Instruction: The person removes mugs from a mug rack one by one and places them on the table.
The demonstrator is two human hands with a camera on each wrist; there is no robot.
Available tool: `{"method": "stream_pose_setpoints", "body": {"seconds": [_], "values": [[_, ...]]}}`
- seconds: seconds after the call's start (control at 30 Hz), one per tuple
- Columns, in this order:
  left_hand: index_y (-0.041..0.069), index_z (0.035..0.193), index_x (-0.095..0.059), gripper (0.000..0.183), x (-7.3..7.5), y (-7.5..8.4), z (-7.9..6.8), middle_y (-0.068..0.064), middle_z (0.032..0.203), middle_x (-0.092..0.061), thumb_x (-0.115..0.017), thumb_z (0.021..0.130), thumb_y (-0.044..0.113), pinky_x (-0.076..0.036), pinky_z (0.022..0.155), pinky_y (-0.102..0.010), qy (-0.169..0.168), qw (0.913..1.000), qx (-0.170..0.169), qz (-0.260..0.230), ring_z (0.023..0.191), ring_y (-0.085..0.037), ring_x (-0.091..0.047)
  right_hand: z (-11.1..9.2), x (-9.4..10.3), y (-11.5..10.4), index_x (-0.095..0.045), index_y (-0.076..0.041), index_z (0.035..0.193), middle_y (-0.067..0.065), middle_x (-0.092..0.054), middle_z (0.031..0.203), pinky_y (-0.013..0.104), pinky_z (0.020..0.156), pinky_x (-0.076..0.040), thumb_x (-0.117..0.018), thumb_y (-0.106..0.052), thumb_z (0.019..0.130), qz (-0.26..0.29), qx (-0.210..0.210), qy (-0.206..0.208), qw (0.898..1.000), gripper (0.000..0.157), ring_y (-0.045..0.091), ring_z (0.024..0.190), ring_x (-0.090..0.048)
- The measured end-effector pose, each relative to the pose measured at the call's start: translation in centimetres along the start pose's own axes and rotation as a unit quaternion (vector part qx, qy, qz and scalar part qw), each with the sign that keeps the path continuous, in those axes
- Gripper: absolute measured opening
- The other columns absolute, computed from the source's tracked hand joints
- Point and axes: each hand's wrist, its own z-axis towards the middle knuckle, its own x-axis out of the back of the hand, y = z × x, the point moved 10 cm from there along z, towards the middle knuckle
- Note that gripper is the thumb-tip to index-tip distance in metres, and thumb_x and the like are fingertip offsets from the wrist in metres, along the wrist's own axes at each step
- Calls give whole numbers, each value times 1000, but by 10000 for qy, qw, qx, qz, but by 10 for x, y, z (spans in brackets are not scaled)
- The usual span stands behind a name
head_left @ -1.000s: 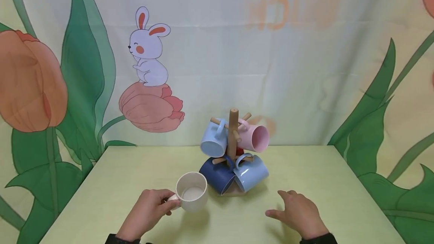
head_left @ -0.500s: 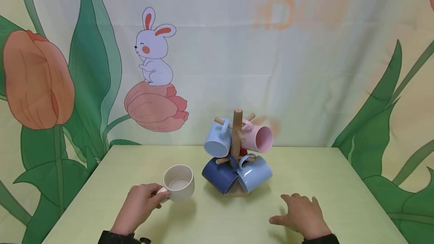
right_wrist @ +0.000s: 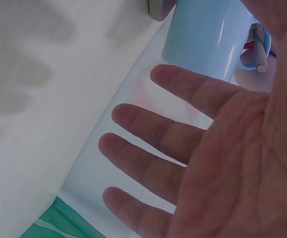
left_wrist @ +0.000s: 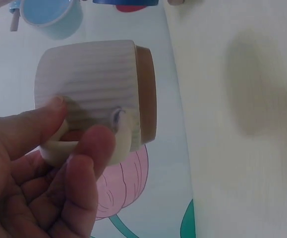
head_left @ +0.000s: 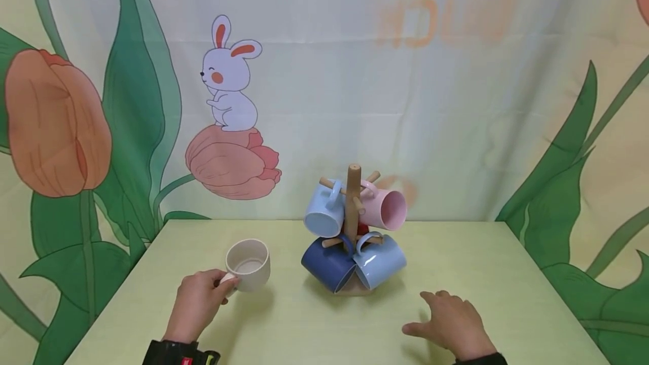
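White cup (head_left: 253,277): raised over surface (head_left: 324,331), nearer left edge than right. Left grip (head_left: 195,300): pinching its handle (left_wrist: 125,141). Right grip (head_left: 451,323): spread wide, nothing held. Step, apparently: cup aloft, not set down. Next move presumably calls for: steady pinch, level cup.

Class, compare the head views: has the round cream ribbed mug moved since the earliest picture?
Yes: the round cream ribbed mug has moved left, farther from the brown wooden mug rack.
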Motion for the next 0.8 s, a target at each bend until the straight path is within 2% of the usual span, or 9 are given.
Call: {"method": "stream_pose_setpoints", "body": {"seconds": [0.53, 0.67, 0.8], "values": [[-6, 98, -71, 28, 16, -32, 7, -8, 75, -70, -67, 95, 21, -39, 57, -32, 393, 9983, 362, 217, 63, -16, -63, 4, -11, 8, -63, -3, 127, 18, -63, 117, 56, 76, -51, -87, -54, 64, 400, -293, -370, 9981, 84, 40, 103, -61], [-7, 96, -71, 28, 18, -37, 10, -8, 73, -69, -67, 95, 21, -38, 56, -32, 395, 9980, 433, 230, 62, -16, -62, 7, -19, 11, -62, -4, 129, 18, -62, 118, 58, 78, -50, -87, -53, 65, 441, -465, -629, 9960, 84, 39, 104, -61], [-9, 98, -70, 30, 17, -47, 14, -7, 72, -68, -66, 96, 21, -37, 56, -32, 317, 9971, 650, 259, 64, -18, -61, 7, -26, 13, -62, -4, 129, 18, -63, 117, 58, 79, -50, -87, -53, 65, 521, -536, -759, 9943, 84, 38, 103, -61]]}}
